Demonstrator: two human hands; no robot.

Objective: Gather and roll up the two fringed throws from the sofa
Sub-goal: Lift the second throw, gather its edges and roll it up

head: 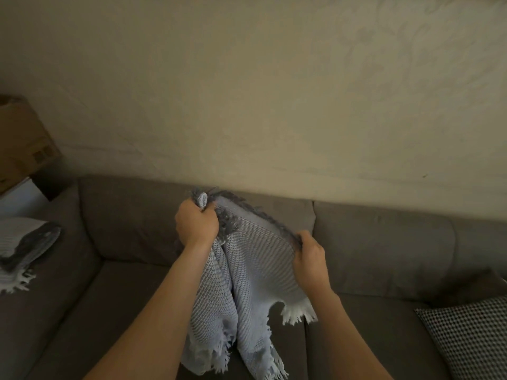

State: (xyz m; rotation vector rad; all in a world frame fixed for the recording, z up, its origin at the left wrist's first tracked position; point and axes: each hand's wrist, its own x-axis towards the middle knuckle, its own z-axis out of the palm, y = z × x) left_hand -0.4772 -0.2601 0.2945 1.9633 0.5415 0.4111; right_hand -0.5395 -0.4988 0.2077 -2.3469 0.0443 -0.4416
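Arms [153,311] come up from the bottom of the view, one on each side of a blue-grey throw [247,283]. The throw hangs down between them, in front of the sofa [109,311] seat. Its low end has white fringe [299,315], and the longest part drops almost to the bottom edge. To the right, at the near corner of the seat, lies a checked cushion [472,338] in black and white.

A bit farther up are the hands. The left hand [197,223] makes a tight fist around a bunched-up top corner of the throw, and a bit of cloth pokes out above the fingers. The right hand [311,259] is lower and holds the other end of the top edge, with its fingers curled round the cloth. Dark fringe [247,208] runs along that top edge from one hand to the other. The cloth between the hands is pulled fairly flat.

Off to the left, well apart from the hands, the second throw [24,248] lies in a loose heap on the sofa seat. It has a dark band and white fringe at its near end.

Behind it all is the sofa's back. Past the left end of the sofa sits a cardboard box [22,138] on something white, and I cannot tell what that is. A plain cream wall [274,91] fills the top
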